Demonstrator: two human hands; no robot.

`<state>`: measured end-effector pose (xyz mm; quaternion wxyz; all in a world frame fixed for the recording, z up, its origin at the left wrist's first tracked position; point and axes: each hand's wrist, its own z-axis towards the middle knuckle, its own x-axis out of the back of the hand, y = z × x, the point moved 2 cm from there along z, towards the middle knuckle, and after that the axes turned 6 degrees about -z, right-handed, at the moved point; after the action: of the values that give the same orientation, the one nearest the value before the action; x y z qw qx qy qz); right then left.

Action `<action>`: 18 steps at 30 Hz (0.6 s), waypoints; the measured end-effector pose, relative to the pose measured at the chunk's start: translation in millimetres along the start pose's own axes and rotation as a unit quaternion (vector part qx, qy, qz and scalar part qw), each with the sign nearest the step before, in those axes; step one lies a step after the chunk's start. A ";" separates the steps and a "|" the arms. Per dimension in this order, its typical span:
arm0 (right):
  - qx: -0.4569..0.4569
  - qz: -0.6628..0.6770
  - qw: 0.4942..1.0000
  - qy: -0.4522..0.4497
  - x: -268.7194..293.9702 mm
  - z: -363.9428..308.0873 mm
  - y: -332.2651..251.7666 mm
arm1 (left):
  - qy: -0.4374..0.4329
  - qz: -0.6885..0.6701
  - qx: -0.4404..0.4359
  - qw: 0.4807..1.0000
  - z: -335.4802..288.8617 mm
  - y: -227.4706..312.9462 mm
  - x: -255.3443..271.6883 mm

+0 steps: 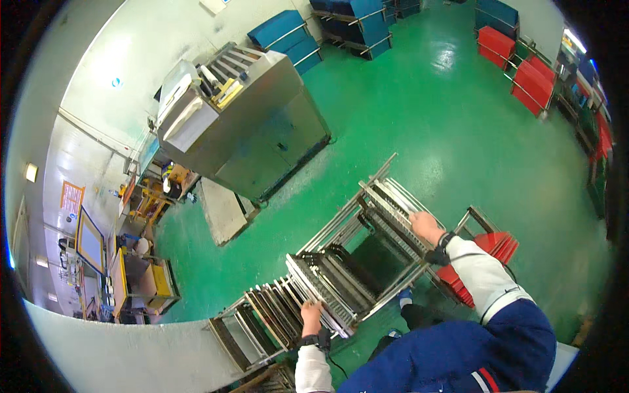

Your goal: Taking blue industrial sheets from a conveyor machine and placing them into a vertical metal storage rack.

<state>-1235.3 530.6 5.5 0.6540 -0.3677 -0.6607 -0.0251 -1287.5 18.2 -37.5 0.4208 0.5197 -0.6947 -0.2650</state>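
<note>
left hand (310,313) grips metal rack (354,262) | right hand (426,226) grips its top | steel machine (242,124) beyond, red trays (488,255) beside

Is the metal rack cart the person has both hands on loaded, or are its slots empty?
Loaded. The rack cart has long metal trays standing in its slots; the left hand and right hand rest on its top rails.

A worker's left hand (310,312) and right hand (424,226) grip a slatted metal rack (354,255) on a green floor (445,131); a steel machine (242,124) stands at ten o'clock, red trays (532,84) at two.
</note>
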 end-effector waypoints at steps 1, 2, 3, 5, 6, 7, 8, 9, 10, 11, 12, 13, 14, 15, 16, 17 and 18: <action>-0.027 0.019 0.999 -0.016 6.2 -3.3 -6.0 | 0.045 0.144 -0.050 0.987 3.8 -10.8 -0.6; -0.022 0.005 1.000 -0.013 10.5 -7.4 -5.0 | 0.038 0.192 -0.055 0.979 5.8 -15.0 -4.5; -0.020 0.006 1.000 -0.012 9.6 -11.8 -0.8 | 0.032 0.239 -0.059 0.969 5.6 -16.3 -7.6; -0.032 -0.010 0.999 0.001 3.4 -20.9 6.2 | 0.079 0.335 -0.125 0.930 5.3 -21.3 -10.1; -0.030 -0.010 0.999 0.004 1.3 -23.1 6.7 | 0.161 0.309 -0.202 0.915 3.6 -26.1 -11.4; -0.017 -0.025 0.999 0.017 2.8 -29.9 5.5 | 0.162 0.309 -0.202 0.915 7.4 -27.3 -9.1; -0.005 -0.040 0.999 0.030 3.9 -35.8 4.4 | 0.127 0.299 -0.166 0.931 10.8 -31.1 -4.9; -0.004 -0.040 0.999 0.028 7.4 -35.0 6.7 | 0.092 0.290 -0.130 0.944 11.2 -37.0 0.1; -0.016 -0.071 0.997 0.020 14.5 -35.3 14.6 | 0.054 0.264 -0.137 0.953 10.9 -34.0 0.0; -0.027 -0.100 0.995 0.014 18.6 -33.4 16.7 | 0.060 0.304 -0.141 0.940 9.9 -29.1 1.5; -0.047 -0.088 0.995 0.030 22.2 -39.5 20.5 | 0.054 0.310 -0.153 0.937 4.8 -26.6 5.4; -0.067 -0.076 0.994 0.051 30.8 -42.0 22.5 | 0.048 0.314 -0.168 0.933 9.3 -28.3 7.2; -0.052 -0.075 0.993 0.079 33.5 -45.3 22.7 | 0.026 0.266 -0.161 0.950 14.9 -34.3 11.8; -0.065 -0.081 0.992 0.066 34.0 -38.8 22.1 | 0.010 0.259 -0.155 0.953 21.7 -40.7 14.2; -0.100 -0.089 0.990 0.052 33.3 -40.6 32.2 | -0.019 0.246 -0.115 0.962 22.7 -31.4 9.2; -0.097 -0.063 0.991 0.069 38.4 -46.6 25.1 | -0.046 0.237 -0.070 0.968 19.1 -26.7 7.3; -0.104 -0.073 0.985 0.115 40.4 -54.8 22.4 | -0.069 0.139 -0.051 0.986 19.6 -24.3 4.8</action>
<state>-1172.3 537.0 38.9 0.6798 -0.3791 -0.6003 -0.1835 -1292.7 4.5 -65.5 0.4306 0.3759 -0.7734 -0.2743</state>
